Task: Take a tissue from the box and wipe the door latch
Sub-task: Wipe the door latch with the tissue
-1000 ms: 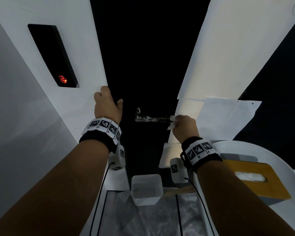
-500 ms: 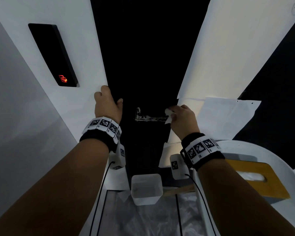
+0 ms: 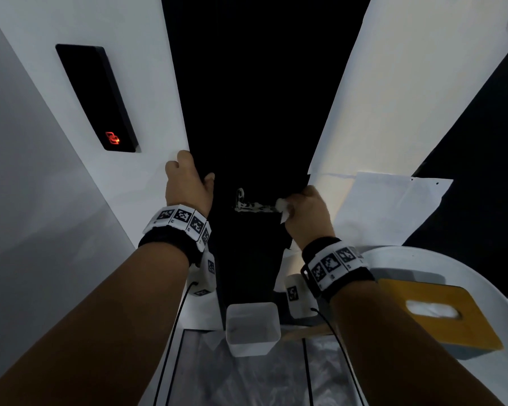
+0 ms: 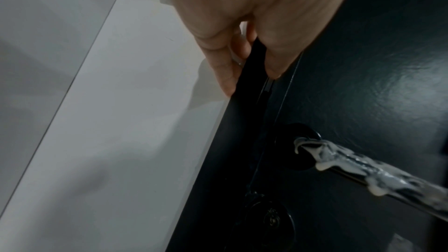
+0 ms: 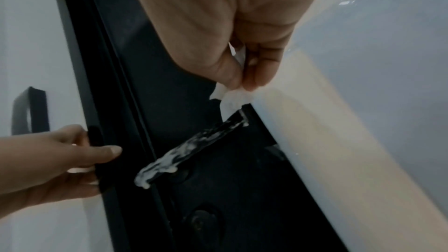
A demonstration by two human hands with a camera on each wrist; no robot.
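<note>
A black door latch handle smeared with white foam sticks out of the dark door. My right hand pinches a crumpled white tissue against the handle's free right end. My left hand grips the door's left edge, thumb on the door face and fingers round the edge. The tissue box with an orange top sits on a round white table at lower right.
A black card reader with a red light hangs on the white wall at left. A small white tub stands below the handle. White paper sheets cover the panel at right. The white table rim is beside my right forearm.
My right hand with the tissue rose from the handle's end and shifted left along it, and now presses the tissue on the end from above. The left hand has kept its grip.
</note>
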